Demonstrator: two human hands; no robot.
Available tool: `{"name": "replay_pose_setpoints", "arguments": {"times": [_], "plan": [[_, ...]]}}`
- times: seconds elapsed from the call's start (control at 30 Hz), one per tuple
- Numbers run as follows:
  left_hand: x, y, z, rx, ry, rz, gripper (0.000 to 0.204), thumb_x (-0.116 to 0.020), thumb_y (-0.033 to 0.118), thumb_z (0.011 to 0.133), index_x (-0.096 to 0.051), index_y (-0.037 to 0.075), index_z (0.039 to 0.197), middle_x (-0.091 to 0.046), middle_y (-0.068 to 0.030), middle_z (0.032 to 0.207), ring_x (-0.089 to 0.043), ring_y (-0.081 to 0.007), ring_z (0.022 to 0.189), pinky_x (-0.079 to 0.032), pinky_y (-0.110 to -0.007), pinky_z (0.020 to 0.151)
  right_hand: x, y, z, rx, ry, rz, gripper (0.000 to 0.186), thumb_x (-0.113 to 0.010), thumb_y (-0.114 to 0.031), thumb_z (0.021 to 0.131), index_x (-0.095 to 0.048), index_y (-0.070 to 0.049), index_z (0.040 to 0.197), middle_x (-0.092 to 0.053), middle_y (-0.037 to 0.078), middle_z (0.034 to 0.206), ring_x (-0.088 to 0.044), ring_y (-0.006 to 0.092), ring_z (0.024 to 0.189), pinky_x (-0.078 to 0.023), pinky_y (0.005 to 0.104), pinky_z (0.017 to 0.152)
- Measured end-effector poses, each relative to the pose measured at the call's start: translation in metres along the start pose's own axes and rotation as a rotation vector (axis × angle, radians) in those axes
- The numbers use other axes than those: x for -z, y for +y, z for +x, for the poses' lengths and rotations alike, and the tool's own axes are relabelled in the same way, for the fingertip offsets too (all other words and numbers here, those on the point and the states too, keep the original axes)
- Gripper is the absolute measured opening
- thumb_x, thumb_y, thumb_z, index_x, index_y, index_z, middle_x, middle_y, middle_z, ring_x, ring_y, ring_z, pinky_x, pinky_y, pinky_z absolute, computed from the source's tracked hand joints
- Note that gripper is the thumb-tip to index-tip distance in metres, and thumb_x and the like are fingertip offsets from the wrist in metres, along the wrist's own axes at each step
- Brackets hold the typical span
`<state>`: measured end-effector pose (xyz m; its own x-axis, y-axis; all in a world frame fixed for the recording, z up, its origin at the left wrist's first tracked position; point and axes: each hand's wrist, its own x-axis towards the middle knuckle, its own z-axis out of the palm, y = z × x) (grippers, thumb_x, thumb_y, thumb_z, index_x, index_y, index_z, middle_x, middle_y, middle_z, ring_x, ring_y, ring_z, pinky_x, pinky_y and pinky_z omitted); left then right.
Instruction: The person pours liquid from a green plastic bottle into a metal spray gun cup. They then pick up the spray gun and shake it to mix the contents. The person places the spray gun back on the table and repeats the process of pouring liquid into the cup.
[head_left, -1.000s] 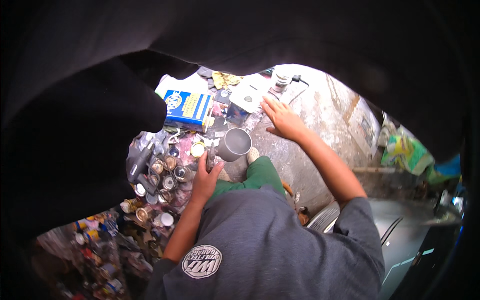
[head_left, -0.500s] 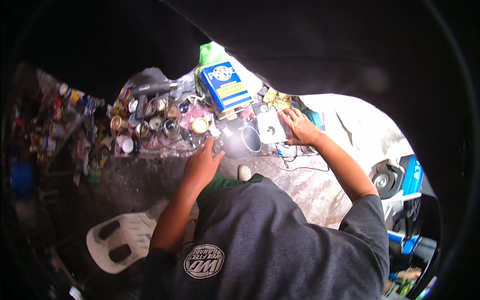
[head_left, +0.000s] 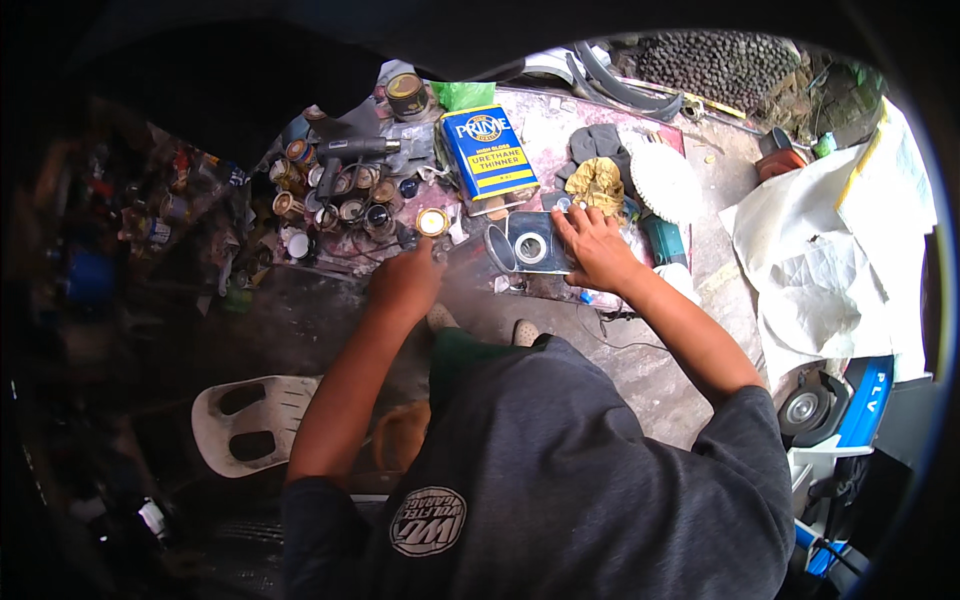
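Over on the left there's a cluster of small paint cans (head_left: 335, 200), and the left hand (head_left: 405, 283) sits just near of them, fingers loosely curled, holding nothing as far as I can see. Just right of it, a grey metal cup (head_left: 499, 247) lies tipped on its side on the desk (head_left: 560, 125), mouth facing left. The right hand (head_left: 598, 248) is closer, pressed flat and spread on the dark square block (head_left: 533, 243) touching the cup.

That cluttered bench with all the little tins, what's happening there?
A person leans over a messy workbench. The right hand rests on a flat grey square container with a round opening. The left hand reaches toward a cluster of small open paint tins. A blue rectangular can lies just behind.
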<state>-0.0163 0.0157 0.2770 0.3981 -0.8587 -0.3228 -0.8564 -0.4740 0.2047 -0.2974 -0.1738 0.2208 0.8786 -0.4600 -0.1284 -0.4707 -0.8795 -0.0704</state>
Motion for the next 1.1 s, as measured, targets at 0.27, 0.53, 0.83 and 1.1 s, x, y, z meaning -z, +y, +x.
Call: {"name": "replay_pose_setpoints", "arguments": {"times": [0.27, 0.53, 0.83, 1.1], "plan": [[0.018, 0.002, -0.006, -0.036, 0.009, 0.083, 0.033, -0.065, 0.031, 0.101, -0.061, 0.006, 0.122, -0.076, -0.0211, 0.102, -0.073, -0.0443, 0.1, -0.056, -0.056, 0.088, 0.002, -0.026, 0.005, -0.021, 0.015, -0.031, 0.12, -0.094, -0.041, 0.066, -0.034, -0.004, 0.163, -0.048, 0.021, 0.149, -0.049, 0.0392, 0.133, -0.042, 0.0537, 0.108], [0.017, -0.012, -0.008, -0.038, 0.041, 0.114, 0.027, -0.062, 0.023, 0.099, -0.062, 0.004, 0.119, -0.076, -0.0222, 0.099, -0.074, -0.0445, 0.098, -0.057, -0.056, 0.086, 0.011, -0.05, 0.019, -0.003, 0.018, -0.048, 0.115, -0.093, -0.045, 0.067, -0.04, -0.001, 0.159, -0.051, 0.019, 0.144, -0.05, 0.0364, 0.132, -0.043, 0.0557, 0.107], [0.002, -0.043, -0.018, 0.017, 0.073, 0.101, 0.035, -0.071, 0.02, 0.094, -0.062, 0.007, 0.126, -0.075, -0.0204, 0.098, -0.073, -0.0436, 0.097, -0.058, -0.055, 0.084, 0.013, -0.08, 0.036, 0.05, 0.013, -0.057, 0.111, -0.091, -0.045, 0.069, -0.042, 0.0, 0.157, -0.052, 0.019, 0.142, -0.048, 0.0361, 0.134, -0.043, 0.0545, 0.108], [-0.01, -0.076, -0.024, 0.004, 0.061, 0.091, 0.03, -0.058, 0.018, 0.099, -0.063, 0.006, 0.126, -0.076, -0.023, 0.098, -0.075, -0.0443, 0.096, -0.059, -0.056, 0.084, 0.003, -0.115, 0.053, 0.067, 0.028, -0.182, 0.09, -0.076, -0.036, 0.082, -0.043, 0.001, 0.158, -0.052, 0.02, 0.143, -0.049, 0.0358, 0.134, -0.041, 0.0574, 0.112]]}}
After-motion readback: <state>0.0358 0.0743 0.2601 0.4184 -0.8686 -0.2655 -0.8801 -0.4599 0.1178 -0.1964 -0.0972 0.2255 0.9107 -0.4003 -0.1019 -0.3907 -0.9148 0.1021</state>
